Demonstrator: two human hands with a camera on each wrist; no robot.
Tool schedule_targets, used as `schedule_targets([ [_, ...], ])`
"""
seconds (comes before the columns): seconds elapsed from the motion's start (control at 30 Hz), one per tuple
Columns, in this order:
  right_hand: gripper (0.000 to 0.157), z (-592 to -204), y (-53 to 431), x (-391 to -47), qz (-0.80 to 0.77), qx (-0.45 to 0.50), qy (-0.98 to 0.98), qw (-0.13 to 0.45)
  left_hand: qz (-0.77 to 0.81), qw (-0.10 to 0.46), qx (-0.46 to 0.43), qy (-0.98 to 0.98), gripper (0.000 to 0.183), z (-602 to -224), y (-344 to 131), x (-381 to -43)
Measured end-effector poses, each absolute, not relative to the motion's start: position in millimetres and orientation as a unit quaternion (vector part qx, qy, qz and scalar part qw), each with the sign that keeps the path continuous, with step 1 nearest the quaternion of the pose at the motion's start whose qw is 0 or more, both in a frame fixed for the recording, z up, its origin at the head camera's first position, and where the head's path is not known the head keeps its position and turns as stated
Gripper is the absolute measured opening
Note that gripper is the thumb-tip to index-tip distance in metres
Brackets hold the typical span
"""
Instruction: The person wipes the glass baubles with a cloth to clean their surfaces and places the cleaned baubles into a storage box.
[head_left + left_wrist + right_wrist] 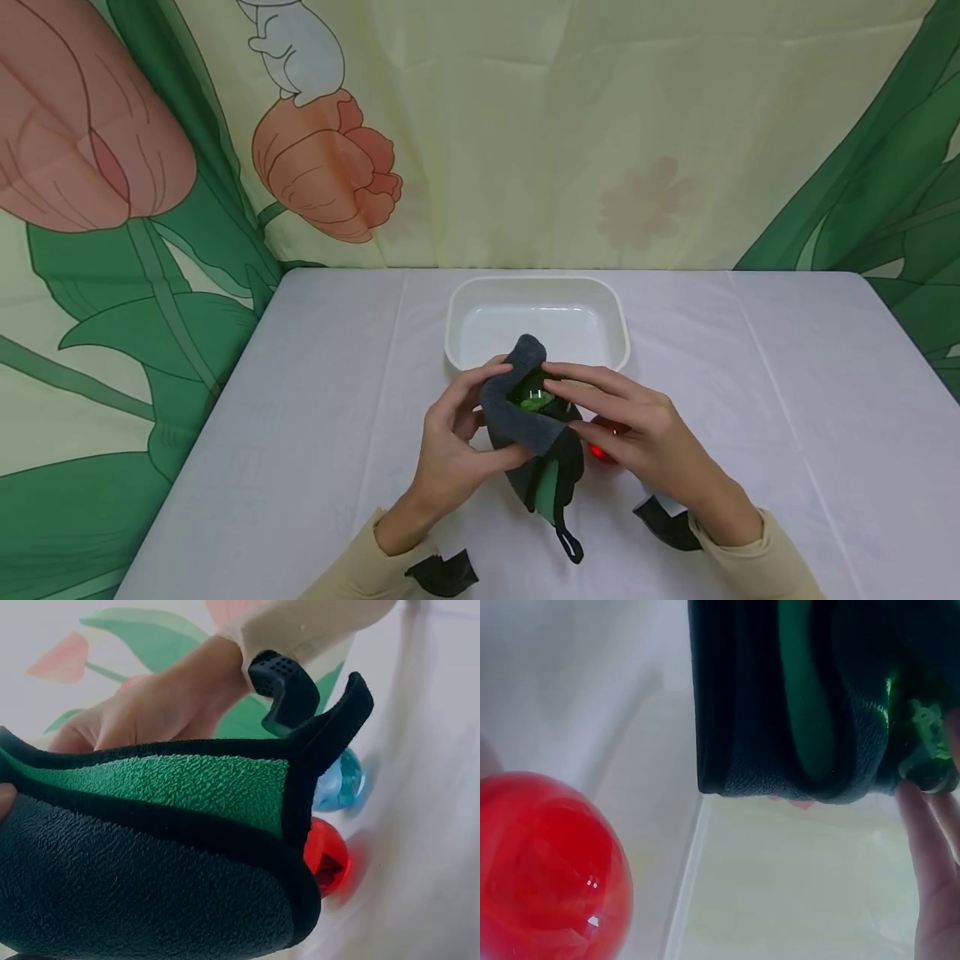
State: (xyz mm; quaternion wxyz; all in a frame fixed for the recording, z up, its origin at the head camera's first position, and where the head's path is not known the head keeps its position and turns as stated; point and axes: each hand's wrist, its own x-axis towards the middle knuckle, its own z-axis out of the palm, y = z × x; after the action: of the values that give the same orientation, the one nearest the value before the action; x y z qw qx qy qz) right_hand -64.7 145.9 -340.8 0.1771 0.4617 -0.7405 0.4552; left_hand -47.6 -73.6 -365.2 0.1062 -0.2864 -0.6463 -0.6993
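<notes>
A dark grey cloth [525,429] with a green stripe, black trim and a hanging loop is folded partly around a clear green ball [536,400]. My left hand [450,450] grips the cloth from the left, thumb on its near side and fingers on the far side. From the right, my right hand [645,417] holds the ball between thumb and fingers, its fingertips at the cloth's edge. The ball's lower part is hidden in the cloth. In the left wrist view the cloth's stripe [187,784] faces the camera and the ball is hidden.
A clear red ball [600,452] sits on the white table beneath my right hand. Beside it, the left wrist view shows a light blue ball [339,784]. Behind my hands stands a white rectangular tray [536,285]. A printed curtain [525,150] hangs beyond the table.
</notes>
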Motion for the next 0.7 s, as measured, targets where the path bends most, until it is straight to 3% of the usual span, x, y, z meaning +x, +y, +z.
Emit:
schedule_targets([
  [0.2, 0.054, -342.5, 149.2, -60.2, 0.495, 0.379, -0.778, 0.072, -0.697, 0.098, -0.295, -0.647, 0.068, -350.7, -72.4, -42.6],
  [0.3, 0.059, -343.3, 149.3, -59.9, 0.502, 0.356, -0.787, 0.052, -0.694, 0.097, -0.294, -0.650, 0.067, -348.2, -71.8, -41.6],
  [0.5, 0.061, -344.3, 146.1, -61.6, 0.495, 0.367, -0.782, 0.091, -0.686, 0.110, -0.284, -0.661, 0.070, -362.5, -73.0, -46.8],
  [0.7, 0.039, -342.3, 144.1, -64.0, 0.470, 0.443, -0.750, 0.142, -0.691, 0.106, -0.277, -0.660, 0.069, -369.3, -73.6, -48.8],
])
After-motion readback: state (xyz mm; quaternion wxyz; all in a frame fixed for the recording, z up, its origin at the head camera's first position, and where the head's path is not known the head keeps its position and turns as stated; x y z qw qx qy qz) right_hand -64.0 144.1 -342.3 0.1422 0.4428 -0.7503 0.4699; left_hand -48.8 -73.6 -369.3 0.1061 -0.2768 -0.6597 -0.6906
